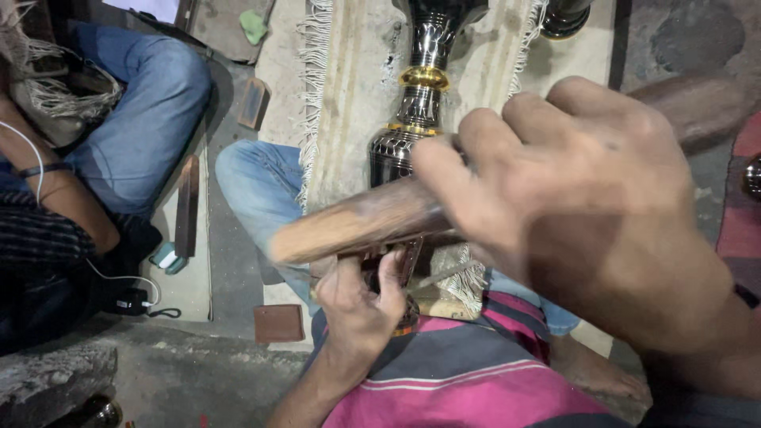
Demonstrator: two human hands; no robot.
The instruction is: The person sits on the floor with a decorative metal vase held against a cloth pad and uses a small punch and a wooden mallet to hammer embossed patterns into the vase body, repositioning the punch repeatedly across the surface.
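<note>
My right hand point(579, 198) fills the right of the view, blurred, fingers closed round a wooden stick point(357, 226) that slants down to the left. Below it my left hand point(361, 305) pinches a thin metal tool against the lower end of a tall dark metal vase point(416, 103) with gold bands and engraved patterns. The vase lies along a fringed beige cloth point(349, 87) on a work block and points away from me. Its base is hidden behind the stick and my hands.
Another person in blue jeans point(151, 111) sits at the left, forearm point(55, 186) with a white cable. A blue-jeaned knee point(258, 182) lies beside the cloth. Small wooden blocks point(277, 322) and a strip point(187, 206) lie on the floor. More metalware point(564, 17) stands at top right.
</note>
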